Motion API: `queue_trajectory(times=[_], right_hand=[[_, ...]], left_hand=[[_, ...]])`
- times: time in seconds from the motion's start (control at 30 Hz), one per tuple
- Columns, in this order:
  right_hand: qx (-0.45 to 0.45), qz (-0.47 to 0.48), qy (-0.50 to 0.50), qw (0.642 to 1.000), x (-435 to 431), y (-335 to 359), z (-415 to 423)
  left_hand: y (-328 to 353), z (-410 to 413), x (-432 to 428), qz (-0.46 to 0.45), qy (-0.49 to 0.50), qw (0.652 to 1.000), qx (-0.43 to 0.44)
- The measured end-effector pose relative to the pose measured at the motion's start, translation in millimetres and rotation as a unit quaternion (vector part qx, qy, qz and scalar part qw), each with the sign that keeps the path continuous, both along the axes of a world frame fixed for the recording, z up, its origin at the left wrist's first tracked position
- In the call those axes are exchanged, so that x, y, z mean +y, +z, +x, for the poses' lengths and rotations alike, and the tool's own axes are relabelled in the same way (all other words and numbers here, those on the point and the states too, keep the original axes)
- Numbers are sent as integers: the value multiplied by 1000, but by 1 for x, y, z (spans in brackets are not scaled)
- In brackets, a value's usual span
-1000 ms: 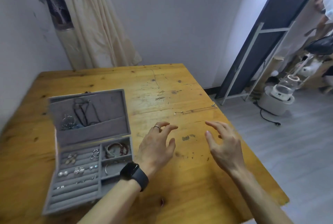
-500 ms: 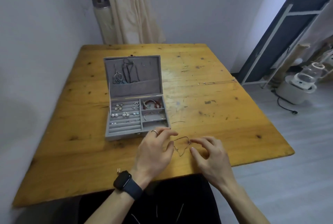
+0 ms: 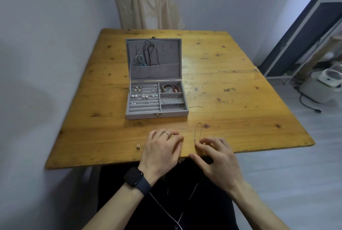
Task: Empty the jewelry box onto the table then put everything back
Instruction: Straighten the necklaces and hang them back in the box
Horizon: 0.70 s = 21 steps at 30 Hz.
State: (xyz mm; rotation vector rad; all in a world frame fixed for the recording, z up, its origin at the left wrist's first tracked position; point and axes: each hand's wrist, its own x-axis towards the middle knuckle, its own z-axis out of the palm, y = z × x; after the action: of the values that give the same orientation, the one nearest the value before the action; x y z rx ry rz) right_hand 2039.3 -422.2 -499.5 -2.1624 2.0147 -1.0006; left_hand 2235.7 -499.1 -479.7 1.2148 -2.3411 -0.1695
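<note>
The grey jewelry box (image 3: 157, 115) stands open at the table's middle, its lid upright with necklaces hanging inside. Earrings fill its left rows, and a red bracelet (image 3: 170, 88) and a silver bangle lie in its right compartments. A thin chain (image 3: 198, 131) lies in a narrow loop near the front edge. My right hand (image 3: 215, 157) has curled fingertips on the chain's near end. My left hand (image 3: 162, 148), wearing a ring, rests on the table left of the chain and holds nothing. A small earring (image 3: 138, 146) lies left of it.
Another necklace (image 3: 238, 71) lies stretched out by the wooden table's (image 3: 240, 118) right edge. A wall runs along the left, with a cloth hanging at the far corner. A white appliance (image 3: 322, 85) with a cord stands on the floor to the right.
The view has tilted down and pulled back. My hands came back to the front edge, and the chain between them went from a wide loop to a long narrow one.
</note>
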Motion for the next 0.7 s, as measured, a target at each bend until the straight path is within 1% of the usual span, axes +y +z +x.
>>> queue_trajectory(times=[0.1,0.23,0.3,0.37,0.47,0.53,0.6,0.7], right_hand=[[11,-11,29,999,4,-2,-4],[25,-39,40,998,11,-4,-5],[33,-42,42,998,13,-1,-4],[22,-29,45,998,14,4,-3],[-32,24,41,998,15,17,2],[-106,54,26,993,13,26,9],[-186,69,14,980,9,35,16],[-276,79,0,958,0,46,28]], left_hand=[[2,-1,1,3,0,1000,0],[6,-2,3,17,3,1000,-5],[10,-3,4,19,3,1000,-9],[13,-2,4,22,-6,1000,-15],[15,9,5,23,-16,999,-18],[17,21,4,26,-9,1000,-10],[19,35,2,32,2,999,1],[26,56,-1,45,14,999,9]])
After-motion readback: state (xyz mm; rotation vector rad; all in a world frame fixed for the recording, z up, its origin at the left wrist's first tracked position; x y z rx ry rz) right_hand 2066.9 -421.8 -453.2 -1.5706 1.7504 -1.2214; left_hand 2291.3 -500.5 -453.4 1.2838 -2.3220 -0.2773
